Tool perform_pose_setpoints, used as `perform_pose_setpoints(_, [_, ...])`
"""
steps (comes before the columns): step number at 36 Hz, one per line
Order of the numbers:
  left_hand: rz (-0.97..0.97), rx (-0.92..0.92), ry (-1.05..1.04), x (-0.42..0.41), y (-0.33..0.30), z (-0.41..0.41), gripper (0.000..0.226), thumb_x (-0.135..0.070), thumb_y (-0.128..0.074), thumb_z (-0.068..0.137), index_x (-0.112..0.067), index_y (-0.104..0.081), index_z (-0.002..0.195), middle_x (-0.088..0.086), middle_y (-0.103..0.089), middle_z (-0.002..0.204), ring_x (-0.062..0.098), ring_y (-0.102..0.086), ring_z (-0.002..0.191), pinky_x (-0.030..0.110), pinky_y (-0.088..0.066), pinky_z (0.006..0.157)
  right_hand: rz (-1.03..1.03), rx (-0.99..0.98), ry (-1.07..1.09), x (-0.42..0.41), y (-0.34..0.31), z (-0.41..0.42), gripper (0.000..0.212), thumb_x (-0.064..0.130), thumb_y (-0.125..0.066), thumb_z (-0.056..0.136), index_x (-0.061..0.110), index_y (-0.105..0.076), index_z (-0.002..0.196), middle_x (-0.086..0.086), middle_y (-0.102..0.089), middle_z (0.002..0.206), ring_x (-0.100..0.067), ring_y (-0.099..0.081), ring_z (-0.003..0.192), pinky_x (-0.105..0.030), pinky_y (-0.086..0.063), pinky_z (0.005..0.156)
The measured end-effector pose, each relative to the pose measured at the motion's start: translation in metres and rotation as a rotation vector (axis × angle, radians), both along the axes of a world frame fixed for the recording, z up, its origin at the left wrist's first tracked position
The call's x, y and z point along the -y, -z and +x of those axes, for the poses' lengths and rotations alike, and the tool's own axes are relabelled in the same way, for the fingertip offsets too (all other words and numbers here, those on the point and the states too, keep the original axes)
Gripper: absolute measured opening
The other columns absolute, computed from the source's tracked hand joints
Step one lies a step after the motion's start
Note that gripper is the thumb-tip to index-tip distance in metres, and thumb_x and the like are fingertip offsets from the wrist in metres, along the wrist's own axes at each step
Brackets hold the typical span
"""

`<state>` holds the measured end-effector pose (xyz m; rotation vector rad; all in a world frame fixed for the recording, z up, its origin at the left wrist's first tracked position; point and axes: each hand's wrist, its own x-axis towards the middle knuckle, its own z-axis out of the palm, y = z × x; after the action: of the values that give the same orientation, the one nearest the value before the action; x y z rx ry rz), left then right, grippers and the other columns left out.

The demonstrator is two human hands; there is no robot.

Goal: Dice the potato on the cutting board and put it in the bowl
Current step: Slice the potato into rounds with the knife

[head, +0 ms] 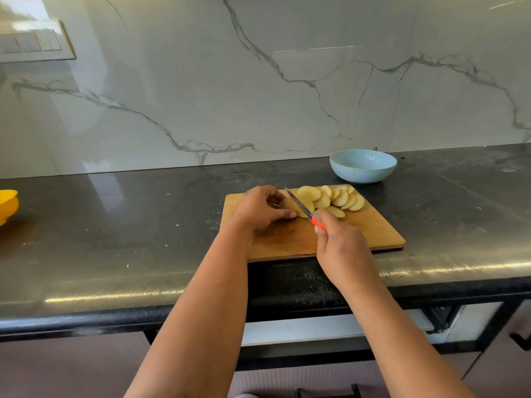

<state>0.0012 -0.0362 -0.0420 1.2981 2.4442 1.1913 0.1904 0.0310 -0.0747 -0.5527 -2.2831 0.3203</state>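
- Wooden board [373, 228] lies on the dark counter [115, 225], seen from the head camera; the pale blue bowl [362, 165] sits just beyond the board's far right corner and looks empty.
- Potato slices [336, 198] fan out across the far part of the board; the uncut end of the potato [287, 204] lies at their left.
- Left hand [260, 209] curls over that end, fingers and thumb gripping it.
- Right hand [339, 242] wraps the red handle of the knife [298, 206], whose blade is angled across the potato beside the left fingertips.
- Judged from this, slicing is nearly done and dicing has not begun; nothing is in the bowl.
- To finish the slice well: keep the left fingertips tucked back from the blade, hold the small end firmly so it cannot roll, and cut straight down.
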Motion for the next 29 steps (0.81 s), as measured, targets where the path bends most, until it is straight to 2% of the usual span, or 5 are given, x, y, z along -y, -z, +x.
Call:
perform_pose_setpoints(5, [-0.015, -0.016, -0.007, 0.0, -0.002, 0.003, 0.043, -0.038, -0.084, 0.074, -0.02, -0.063, 0.107, -0.012, -0.063, 0.094, 0.004, -0.059, 0.086, 0.017, -0.048, 0.067, -0.014, 0.0, 0.009, 0.002, 0.001, -0.004, 0.009, 0.017, -0.049, 0.098, 0.02, -0.055, 0.104, 0.004, -0.052, 0.063, -0.012, -0.05, 0.052, -0.036, -0.044, 0.044])
perform_pose_setpoints(9, [-0.024, -0.055, -0.018, 0.0, -0.002, 0.005, 0.042, -0.039, -0.083, 0.074, -0.02, -0.062, 0.105, -0.012, -0.061, 0.092, 0.004, -0.058, 0.082, 0.016, -0.045, 0.064, -0.048, 0.065, 0.032, 0.005, -0.003, -0.012, 0.012, 0.013, -0.046, 0.099, 0.019, -0.052, 0.108, 0.007, -0.046, 0.062, -0.008, -0.044, 0.052, -0.025, -0.027, 0.041])
perform_pose_setpoints(14, [-0.035, -0.072, -0.017, -0.002, -0.004, 0.005, 0.043, -0.035, -0.085, 0.072, -0.016, -0.064, 0.104, -0.008, -0.063, 0.092, 0.01, -0.06, 0.083, 0.026, -0.054, 0.074, -0.097, 0.144, 0.053, 0.0, -0.023, -0.029, 0.012, 0.014, -0.045, 0.099, 0.018, -0.054, 0.106, 0.002, -0.054, 0.073, -0.011, -0.052, 0.061, -0.025, -0.036, 0.047])
perform_pose_setpoints(18, [-0.022, -0.073, -0.013, -0.003, -0.003, 0.005, 0.043, -0.031, -0.086, 0.072, -0.012, -0.065, 0.105, -0.004, -0.065, 0.094, 0.016, -0.063, 0.089, 0.037, -0.057, 0.08, -0.071, 0.264, 0.096, 0.003, -0.036, -0.039, 0.015, 0.014, -0.042, 0.1, 0.018, -0.05, 0.112, 0.006, -0.042, 0.069, -0.006, -0.04, 0.058, -0.023, -0.025, 0.045])
perform_pose_setpoints(29, [0.0, -0.063, -0.023, 0.0, -0.004, 0.011, 0.042, -0.03, -0.088, 0.07, -0.016, -0.066, 0.103, -0.008, -0.065, 0.089, 0.009, -0.061, 0.082, 0.021, -0.05, 0.07, -0.262, 0.462, 0.109, 0.001, -0.053, -0.022, 0.024, 0.008, -0.056, 0.093, 0.019, -0.056, 0.114, -0.004, -0.059, 0.099, -0.021, -0.059, 0.09, -0.034, -0.053, 0.075])
